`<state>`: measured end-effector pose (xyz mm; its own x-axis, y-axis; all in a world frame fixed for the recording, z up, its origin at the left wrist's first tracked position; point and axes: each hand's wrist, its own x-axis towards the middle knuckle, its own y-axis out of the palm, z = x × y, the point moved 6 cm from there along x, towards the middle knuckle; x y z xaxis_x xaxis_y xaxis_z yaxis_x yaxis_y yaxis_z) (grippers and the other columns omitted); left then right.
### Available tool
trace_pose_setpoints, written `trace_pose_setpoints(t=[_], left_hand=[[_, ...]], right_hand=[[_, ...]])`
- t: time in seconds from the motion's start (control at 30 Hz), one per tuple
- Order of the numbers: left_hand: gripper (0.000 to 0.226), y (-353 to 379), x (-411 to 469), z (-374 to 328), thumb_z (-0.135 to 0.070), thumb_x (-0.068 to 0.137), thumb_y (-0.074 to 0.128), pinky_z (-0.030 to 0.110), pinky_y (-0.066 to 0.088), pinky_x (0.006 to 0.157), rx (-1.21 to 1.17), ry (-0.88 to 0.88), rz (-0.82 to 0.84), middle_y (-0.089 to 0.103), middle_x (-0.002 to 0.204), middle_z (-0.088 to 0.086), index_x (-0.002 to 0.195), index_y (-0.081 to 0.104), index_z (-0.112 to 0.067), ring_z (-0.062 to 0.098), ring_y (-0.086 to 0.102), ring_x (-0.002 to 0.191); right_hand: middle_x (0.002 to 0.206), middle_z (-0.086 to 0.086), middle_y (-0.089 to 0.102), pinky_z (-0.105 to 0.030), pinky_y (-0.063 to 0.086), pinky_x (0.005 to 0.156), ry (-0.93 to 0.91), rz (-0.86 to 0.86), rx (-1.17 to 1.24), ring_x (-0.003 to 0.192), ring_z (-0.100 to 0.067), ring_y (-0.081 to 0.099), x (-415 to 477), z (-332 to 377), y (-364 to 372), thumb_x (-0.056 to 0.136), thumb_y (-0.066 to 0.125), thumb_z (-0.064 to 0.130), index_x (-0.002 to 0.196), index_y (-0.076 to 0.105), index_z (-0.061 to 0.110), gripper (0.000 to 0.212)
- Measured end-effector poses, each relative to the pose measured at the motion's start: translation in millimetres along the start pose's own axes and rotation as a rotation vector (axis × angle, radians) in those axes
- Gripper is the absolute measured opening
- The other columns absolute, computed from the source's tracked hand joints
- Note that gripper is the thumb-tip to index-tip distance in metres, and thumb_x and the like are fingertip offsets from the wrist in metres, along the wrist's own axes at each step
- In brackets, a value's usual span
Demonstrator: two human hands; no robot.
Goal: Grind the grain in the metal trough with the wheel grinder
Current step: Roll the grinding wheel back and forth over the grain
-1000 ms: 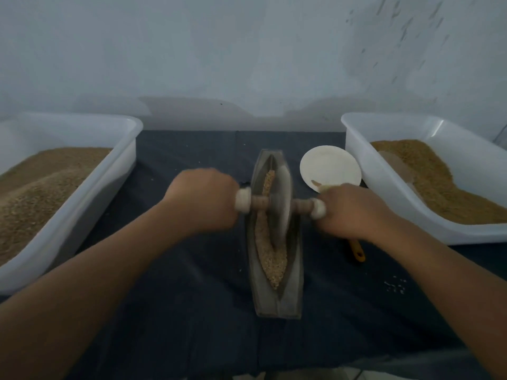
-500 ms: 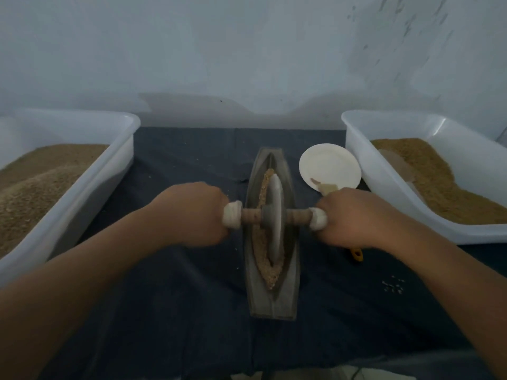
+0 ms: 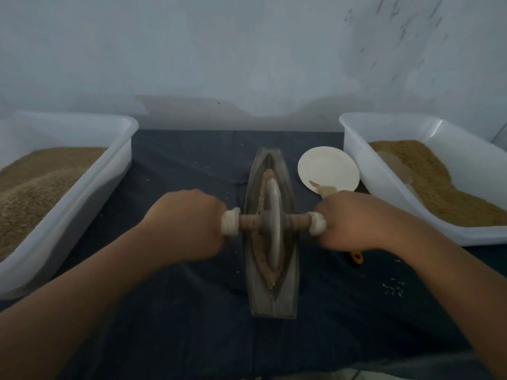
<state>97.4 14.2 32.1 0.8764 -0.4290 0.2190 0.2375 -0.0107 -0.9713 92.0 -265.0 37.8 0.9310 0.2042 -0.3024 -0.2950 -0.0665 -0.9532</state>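
Observation:
A boat-shaped metal trough (image 3: pixel 258 294) lies lengthwise on the dark cloth in the middle. Brown grain (image 3: pixel 263 266) fills its groove. The wheel grinder (image 3: pixel 273 226), a grey disc on a wooden axle with white end caps, stands upright in the groove around the trough's middle. My left hand (image 3: pixel 186 223) grips the left handle and my right hand (image 3: pixel 354 220) grips the right handle, both fists closed round the axle ends.
A white tub (image 3: pixel 90 193) of brown grain stands at the left, another white tub (image 3: pixel 384 193) of grain at the right. A white dish (image 3: pixel 327 167) sits between trough and right tub. A yellow tool tip (image 3: pixel 356 256) shows under my right wrist. Spilled grains (image 3: pixel 393 287) lie right.
The wheel has rolled toward me along the trough, from its far part to about the middle. Both hands moved with it, keeping their grip.

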Motion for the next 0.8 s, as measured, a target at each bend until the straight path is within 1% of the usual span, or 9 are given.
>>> trace_pose_setpoints(t=[0.07, 0.2, 0.27, 0.33, 0.43, 0.53, 0.67, 0.73, 0.8], left_hand=[[0.03, 4, 7, 3, -0.057, 0.069, 0.052, 0.02, 0.024, 0.045, 0.002, -0.021, 0.043, 0.047, 0.052, -0.012, 0.06, 0.049, -0.028, 0.005, 0.042, 0.045], [0.032, -1, 80, 11, -0.054, 0.079, 0.058, 0.032, 0.045, 0.06, -0.001, -0.143, 0.111, 0.058, 0.07, -0.006, 0.067, 0.053, -0.024, 0.022, 0.055, 0.062], [0.036, -6, 104, 12, -0.055, 0.081, 0.063, 0.035, 0.048, 0.064, 0.004, -0.165, 0.105, 0.056, 0.072, -0.004, 0.069, 0.051, -0.023, 0.024, 0.055, 0.065], [0.032, -9, 101, 8, -0.051, 0.082, 0.064, 0.036, 0.05, 0.065, 0.005, -0.15, 0.129, 0.056, 0.072, -0.005, 0.07, 0.051, -0.024, 0.024, 0.058, 0.067], [0.025, -7, 57, 0, -0.046, 0.077, 0.06, 0.031, 0.047, 0.06, -0.041, -0.05, 0.187, 0.058, 0.067, -0.007, 0.067, 0.053, -0.024, 0.018, 0.059, 0.063], [0.023, -8, 10, -5, -0.05, 0.07, 0.055, 0.023, 0.033, 0.047, -0.029, 0.044, 0.155, 0.053, 0.056, -0.01, 0.063, 0.053, -0.028, 0.006, 0.05, 0.05], [0.028, -5, 36, -2, -0.053, 0.075, 0.055, 0.028, 0.043, 0.054, -0.012, -0.022, 0.159, 0.058, 0.063, -0.009, 0.067, 0.056, -0.027, 0.014, 0.057, 0.058], [0.029, -10, 73, 4, -0.053, 0.081, 0.059, 0.032, 0.046, 0.061, 0.036, -0.093, 0.123, 0.06, 0.072, -0.007, 0.072, 0.057, -0.026, 0.021, 0.059, 0.066], [0.033, -13, 101, 8, -0.054, 0.084, 0.062, 0.036, 0.051, 0.065, 0.047, -0.133, 0.126, 0.061, 0.076, -0.005, 0.073, 0.056, -0.024, 0.024, 0.06, 0.071]], right_hand=[[0.064, 0.007, 0.066, -0.025, 0.043, 0.05, 0.004, -0.041, -0.013, 0.058, -0.005, 0.062, 5, 2, -6, 0.084, 0.067, 0.046, 0.066, 0.065, 0.031, 0.024], [0.069, 0.005, 0.065, -0.029, 0.038, 0.054, 0.103, -0.359, -0.086, 0.067, -0.015, 0.062, 49, -2, -44, 0.093, 0.056, 0.045, 0.067, 0.066, 0.026, 0.033], [0.073, 0.002, 0.067, -0.035, 0.052, 0.063, 0.134, -0.393, -0.063, 0.07, -0.018, 0.063, 65, -5, -53, 0.094, 0.056, 0.045, 0.071, 0.067, 0.025, 0.033], [0.075, 0.001, 0.069, -0.04, 0.058, 0.072, 0.136, -0.363, -0.073, 0.071, -0.019, 0.064, 68, -8, -51, 0.092, 0.056, 0.043, 0.072, 0.07, 0.024, 0.031], [0.069, 0.005, 0.069, -0.031, 0.049, 0.057, 0.071, -0.145, -0.02, 0.065, -0.011, 0.065, 41, -8, -23, 0.083, 0.061, 0.042, 0.069, 0.069, 0.027, 0.021], [0.064, 0.015, 0.068, -0.023, 0.041, 0.046, -0.018, 0.028, 0.084, 0.055, -0.001, 0.064, -3, -2, 4, 0.07, 0.059, 0.055, 0.074, 0.068, 0.04, 0.018], [0.062, 0.006, 0.065, -0.028, 0.041, 0.05, 0.057, -0.214, 0.003, 0.057, -0.008, 0.061, 19, -6, -7, 0.082, 0.059, 0.054, 0.067, 0.065, 0.029, 0.03], [0.069, 0.007, 0.062, -0.027, 0.032, 0.053, 0.141, -0.362, -0.018, 0.063, -0.011, 0.055, 46, -10, -26, 0.093, 0.057, 0.049, 0.069, 0.064, 0.027, 0.033], [0.072, 0.005, 0.062, -0.029, 0.029, 0.054, 0.182, -0.393, -0.021, 0.065, -0.011, 0.053, 67, -13, -38, 0.097, 0.055, 0.047, 0.072, 0.065, 0.025, 0.034]])
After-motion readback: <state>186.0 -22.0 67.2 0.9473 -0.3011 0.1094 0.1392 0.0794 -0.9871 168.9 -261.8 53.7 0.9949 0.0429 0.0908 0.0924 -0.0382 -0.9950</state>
